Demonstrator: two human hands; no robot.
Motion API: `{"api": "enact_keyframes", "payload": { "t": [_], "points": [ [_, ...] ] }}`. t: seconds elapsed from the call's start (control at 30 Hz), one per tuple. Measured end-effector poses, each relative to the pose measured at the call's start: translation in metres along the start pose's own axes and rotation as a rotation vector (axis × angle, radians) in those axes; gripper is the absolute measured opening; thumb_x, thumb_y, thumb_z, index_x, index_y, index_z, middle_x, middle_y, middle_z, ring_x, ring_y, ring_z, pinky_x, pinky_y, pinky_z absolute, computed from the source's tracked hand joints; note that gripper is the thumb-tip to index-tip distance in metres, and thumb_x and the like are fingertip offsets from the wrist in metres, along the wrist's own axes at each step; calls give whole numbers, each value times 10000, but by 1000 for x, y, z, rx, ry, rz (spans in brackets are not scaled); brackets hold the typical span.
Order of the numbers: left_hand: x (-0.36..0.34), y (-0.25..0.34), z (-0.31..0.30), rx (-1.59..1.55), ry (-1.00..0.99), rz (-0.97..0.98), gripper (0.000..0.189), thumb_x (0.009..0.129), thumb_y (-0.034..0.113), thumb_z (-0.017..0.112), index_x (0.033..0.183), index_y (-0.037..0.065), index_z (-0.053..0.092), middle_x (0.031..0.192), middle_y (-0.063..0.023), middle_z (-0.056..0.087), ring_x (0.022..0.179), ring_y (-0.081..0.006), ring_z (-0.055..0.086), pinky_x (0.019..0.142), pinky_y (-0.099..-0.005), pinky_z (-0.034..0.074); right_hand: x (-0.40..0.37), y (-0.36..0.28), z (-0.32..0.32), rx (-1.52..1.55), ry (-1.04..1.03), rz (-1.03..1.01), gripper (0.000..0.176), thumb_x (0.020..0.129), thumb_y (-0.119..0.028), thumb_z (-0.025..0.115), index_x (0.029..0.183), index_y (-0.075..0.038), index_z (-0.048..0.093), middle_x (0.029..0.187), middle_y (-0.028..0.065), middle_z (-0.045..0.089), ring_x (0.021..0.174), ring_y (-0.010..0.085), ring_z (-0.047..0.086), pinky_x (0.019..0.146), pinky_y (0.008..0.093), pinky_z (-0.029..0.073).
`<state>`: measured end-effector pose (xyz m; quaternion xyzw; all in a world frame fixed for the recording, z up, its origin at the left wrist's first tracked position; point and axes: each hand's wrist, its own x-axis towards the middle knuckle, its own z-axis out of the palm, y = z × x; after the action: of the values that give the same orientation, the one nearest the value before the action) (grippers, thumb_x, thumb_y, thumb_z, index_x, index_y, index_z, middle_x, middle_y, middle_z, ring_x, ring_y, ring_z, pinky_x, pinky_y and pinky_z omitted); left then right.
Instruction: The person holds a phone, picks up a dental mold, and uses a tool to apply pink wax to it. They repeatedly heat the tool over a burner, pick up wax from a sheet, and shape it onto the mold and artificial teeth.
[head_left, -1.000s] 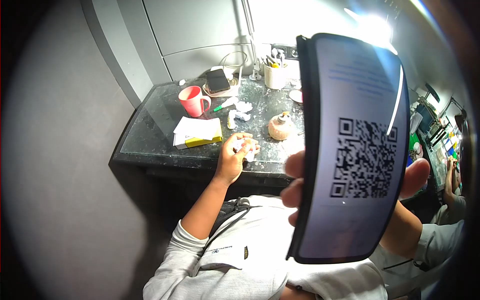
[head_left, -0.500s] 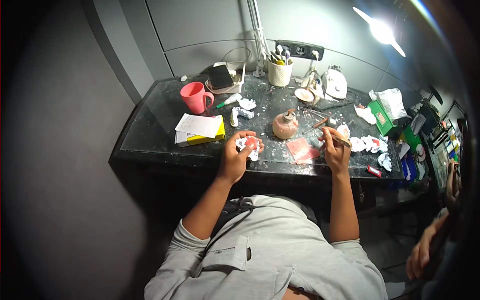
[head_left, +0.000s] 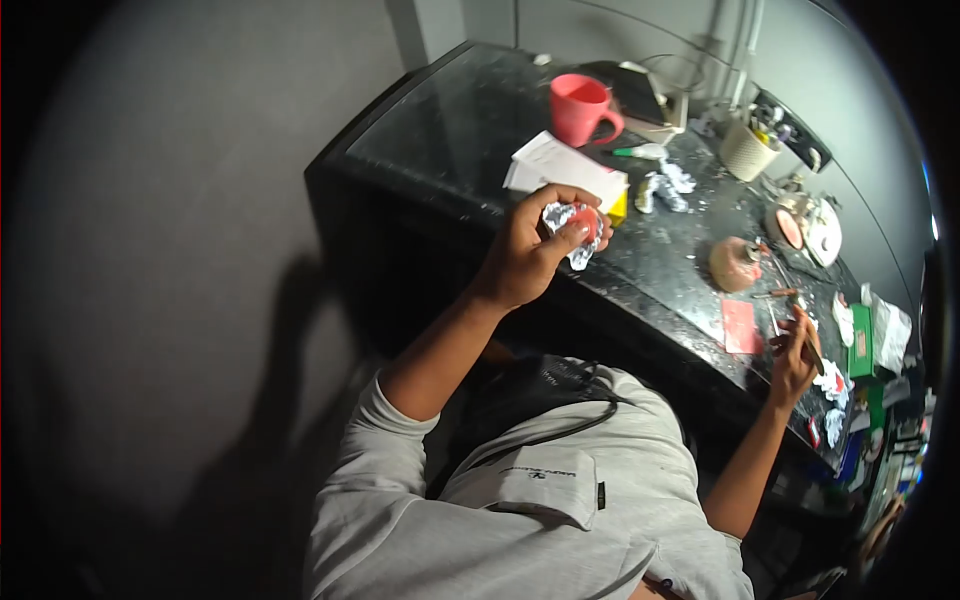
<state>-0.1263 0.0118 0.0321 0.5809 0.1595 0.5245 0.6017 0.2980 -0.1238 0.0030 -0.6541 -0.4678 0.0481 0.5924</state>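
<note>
My left hand [head_left: 530, 250] is closed round a crumpled silvery-white wad [head_left: 560, 217] with a pink-red, wax-like patch, and the thumb presses on it. The hand is up near the white papers [head_left: 560, 160] and the yellow box [head_left: 618, 207]. My right hand [head_left: 793, 360] is over the bench's right part, fingers closed round a slim brown-handled tool [head_left: 816, 352]; its working tip is not clear. Just left of that hand lies a pink sheet [head_left: 741, 327]. Behind the sheet stands a round pinkish glass burner-like bottle [head_left: 735, 264].
On the dark bench [head_left: 430, 130] stand a pink-red mug [head_left: 580, 108] and a white pot of tools [head_left: 748, 150]. Crumpled white pieces [head_left: 665, 187] lie behind the papers. A green box [head_left: 860, 345] and a small red item [head_left: 813, 432] are at the right.
The view has turned left and tilted, so the bench appears shifted right and slanted. My left hand has risen towards the papers with the wad. My right hand still holds the tool.
</note>
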Motion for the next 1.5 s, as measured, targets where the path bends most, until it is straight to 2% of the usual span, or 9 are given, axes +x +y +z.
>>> {"api": "enact_keyframes", "payload": {
  "t": [0.1,0.27,0.63,0.87,1.07,1.2,1.33,1.43,1.5],
  "points": [
    [-23,0,-15,-64,56,25,233,988,104,620,1171,-39,595,1048,-177,706,992,-238,707,920,-393,582,-1,-3,0,0,10,-31,339,1084,-272,514,1217,-7,677,857,74,709,598,88,610,516,215,426],
    [-44,-43,-2,-305,-27,-18,241,983,114,639,1171,-31,601,1046,-170,703,991,-223,702,924,-374,566,3,-7,-2,-112,-11,-58,353,1087,-287,504,1212,-6,678,863,78,719,596,91,626,509,217,428],
    [-47,-60,50,-284,-94,-68,195,998,78,604,1162,-27,597,1055,-153,701,979,-197,677,920,-353,546,1,-7,4,-51,2,-31,346,1089,-272,493,1205,-8,683,878,80,718,632,94,624,544,220,450],
    [-45,-59,64,-302,7,-121,197,996,38,574,1186,-13,569,1089,-215,675,1043,-307,696,958,-512,583,-10,-32,7,58,-1,19,248,1066,-170,542,1167,-2,694,836,83,720,628,85,611,534,214,442],
    [-23,-56,86,-235,-54,-144,243,989,46,575,1219,-16,523,1121,-256,646,1064,-344,680,931,-526,596,-15,-44,5,1,-57,22,223,1044,-148,582,1122,12,717,817,89,743,652,101,646,573,224,475],
    [2,-54,104,-223,-55,-190,278,991,49,572,1251,-19,499,1138,-264,640,1088,-364,670,916,-515,608,-12,-47,5,-213,-115,-119,160,990,-86,642,1084,13,726,862,138,746,714,206,723,663,305,545],
    [25,-53,117,-243,-63,-194,330,999,65,562,1304,-17,467,1165,-282,638,1078,-410,683,781,-454,662,-12,-47,6,-237,-121,-179,169,972,-80,659,1107,7,712,868,145,738,748,246,731,671,321,544],
    [38,-55,126,-122,-88,-157,345,1020,104,551,1324,-15,439,1204,-313,636,895,-407,735,574,-382,659,-11,-50,4,-218,-62,-188,162,969,-78,662,1100,3,711,877,149,741,768,248,737,684,326,549],
    [44,-56,132,-138,-137,-156,342,1025,114,550,1324,-10,439,1212,-314,635,864,-395,740,538,-353,640,-11,-49,2,-214,-35,-224,155,967,-75,662,1092,3,711,888,148,745,781,251,741,690,328,553]
  ]
}}
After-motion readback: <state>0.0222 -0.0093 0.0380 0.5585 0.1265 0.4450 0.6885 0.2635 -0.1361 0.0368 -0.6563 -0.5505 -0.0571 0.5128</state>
